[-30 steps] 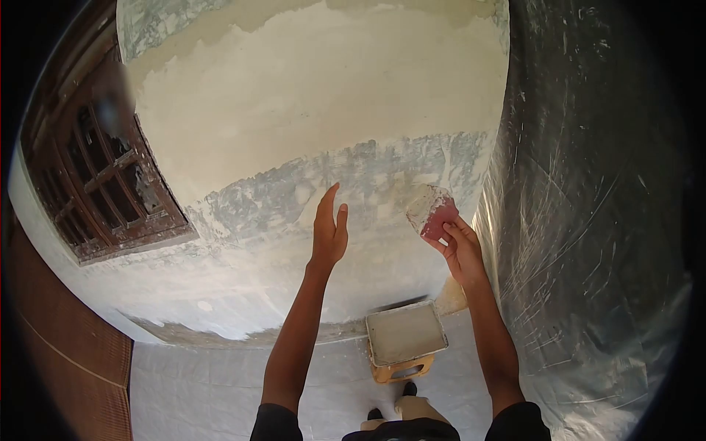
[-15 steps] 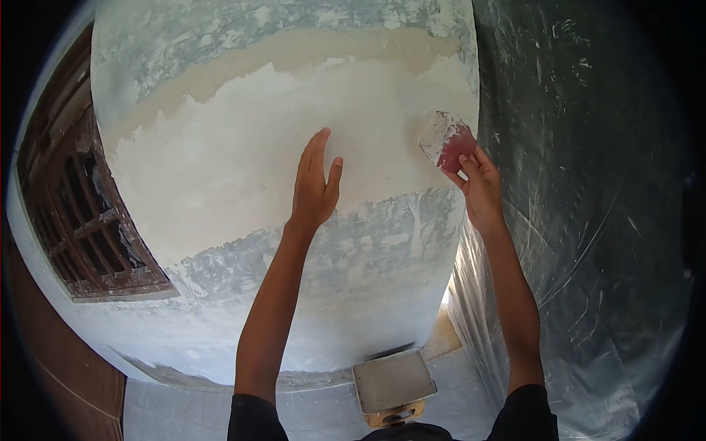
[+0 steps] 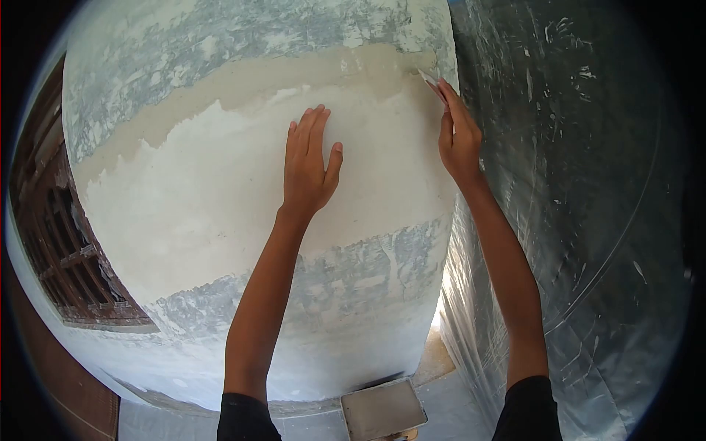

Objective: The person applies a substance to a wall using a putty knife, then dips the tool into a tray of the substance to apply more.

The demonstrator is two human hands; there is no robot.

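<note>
My right hand (image 3: 461,143) grips a red putty spreader (image 3: 434,87), now seen nearly edge-on, its blade at the wall near the right corner. That blade meets the damp beige band of filler (image 3: 368,66) running across the upper wall. Left of it, my left hand (image 3: 309,162) is open, fingers stretched upward and thumb apart, over the smooth pale patch of the wall (image 3: 220,184). It holds nothing. Rough grey, streaky wall surface shows above and below the coated area.
A brown wooden window grille (image 3: 81,250) is set in the wall at left. Dark plastic sheeting (image 3: 588,220) hangs along the right side. A shallow tray of grey-beige material (image 3: 382,409) stands low at the wall's foot, with sheeting on the floor.
My right hand has risen and turned the spreader from flat-facing to edge-on against the wall. My left hand has spread flatter, and the view has shifted upward.
</note>
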